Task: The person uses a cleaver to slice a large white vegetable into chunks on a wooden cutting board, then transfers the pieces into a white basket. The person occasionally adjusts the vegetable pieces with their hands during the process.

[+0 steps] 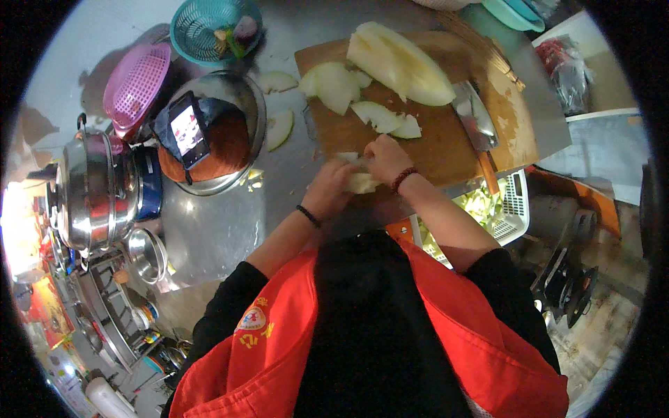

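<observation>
Near the front edge of a wooden cutting board (339,141), my left hand (330,187) grips a pale piece of melon or gourd (361,183). My right hand (388,159) is at the far side of that piece with its fingers curled; whether it holds anything is blurred. A large cut gourd section (400,65) lies at the back of the board. Crescent slices (377,116) and overlapping slices (334,86) lie in front and to its left. A cleaver (476,120) with a wooden handle rests at the right, its handle over the board's edge.
A phone (188,130) stands on a cloth in a steel basin (258,125) at left. Beyond are a pink colander (137,86), a teal basket (180,31) and a steel steamer pot (86,193). A white basket (517,206) of cut pieces sits below the board at right.
</observation>
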A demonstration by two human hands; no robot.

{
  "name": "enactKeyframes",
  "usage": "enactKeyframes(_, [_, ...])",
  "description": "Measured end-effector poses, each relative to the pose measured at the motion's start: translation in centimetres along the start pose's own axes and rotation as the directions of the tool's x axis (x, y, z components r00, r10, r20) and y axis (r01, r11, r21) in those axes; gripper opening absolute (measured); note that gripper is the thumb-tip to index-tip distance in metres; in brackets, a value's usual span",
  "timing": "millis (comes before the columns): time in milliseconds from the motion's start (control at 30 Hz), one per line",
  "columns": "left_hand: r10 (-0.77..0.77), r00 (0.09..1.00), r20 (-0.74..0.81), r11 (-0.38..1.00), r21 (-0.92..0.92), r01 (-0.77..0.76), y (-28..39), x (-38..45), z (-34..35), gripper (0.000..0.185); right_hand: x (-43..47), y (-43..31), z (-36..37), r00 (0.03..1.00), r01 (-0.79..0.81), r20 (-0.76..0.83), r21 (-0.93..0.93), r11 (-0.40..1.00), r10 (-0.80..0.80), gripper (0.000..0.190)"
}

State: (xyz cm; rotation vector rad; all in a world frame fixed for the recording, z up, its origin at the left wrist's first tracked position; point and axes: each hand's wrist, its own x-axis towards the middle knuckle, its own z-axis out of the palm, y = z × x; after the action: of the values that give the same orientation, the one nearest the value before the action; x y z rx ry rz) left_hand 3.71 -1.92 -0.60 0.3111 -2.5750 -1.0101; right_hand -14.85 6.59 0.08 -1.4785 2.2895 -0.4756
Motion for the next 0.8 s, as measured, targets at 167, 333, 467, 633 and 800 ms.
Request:
enactKeyframes(167, [0.023, 0.998, -0.057, 0.989, 0.149, -0.014, 0.6, 1.0, -0.5, 0.074, -0.4, 0.3, 0.1, 0.973, 0.026, 0.221, 0.195, 0.980, -0.070, 0.024])
enactKeyframes(333, [-0.145, 0.985, 0.093, 0.978, 0.163, 0.129, 0.9, 0.7, -0.7, 0.060, 0.0, 1.5, -2.1, 0.952, 0.007, 0.259, 0.517, 0.856, -0.164, 0.029])
enactKeyframes(467, [-0.065, 0.996, 0.066, 0.974, 0.220, 0.049, 0.7, 0.8, -0.5, 0.040, 3.1, 2.1, -3.7, 0.957, -0.115, -0.273, -0.048, 0.992, 0.097, 0.032])
enactKeyframes(633, [-0.110, 0.991, 0.080, 0.980, 0.175, 0.095, 0.8, 1.1, -0.2, 0.048, 4.3, 2.0, -2.4, 0.919, -0.110, -0.388, -0.086, 0.990, 0.069, 0.024])
enactKeyframes(800, [0.032, 0.992, -0.123, 0.932, 0.363, 0.015, 1.3, 1.2, 0.3, 0.048, -0.3, 1.8, -1.2, 0.948, 0.280, -0.156, 0.005, 0.960, -0.276, 0.018])
